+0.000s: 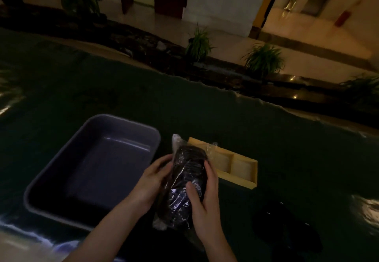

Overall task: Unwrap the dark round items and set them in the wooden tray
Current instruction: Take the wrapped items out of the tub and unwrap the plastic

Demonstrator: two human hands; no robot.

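A stack of dark round items wrapped in clear crinkled plastic [182,181] is held upright-tilted above the dark table. My left hand [151,181] grips its left side. My right hand [205,198] grips its right side, thumb across the front. Behind the pack lies the light wooden tray [249,174], divided into compartments; two of them show and look bare, and its left end is hidden by the pack.
A grey plastic tub [61,181] stands left of my hands. Dark flat shapes [287,227] lie on the table at the lower right, too dim to identify. The table's far edge [225,89] runs diagonally, with potted plants [264,59] beyond it.
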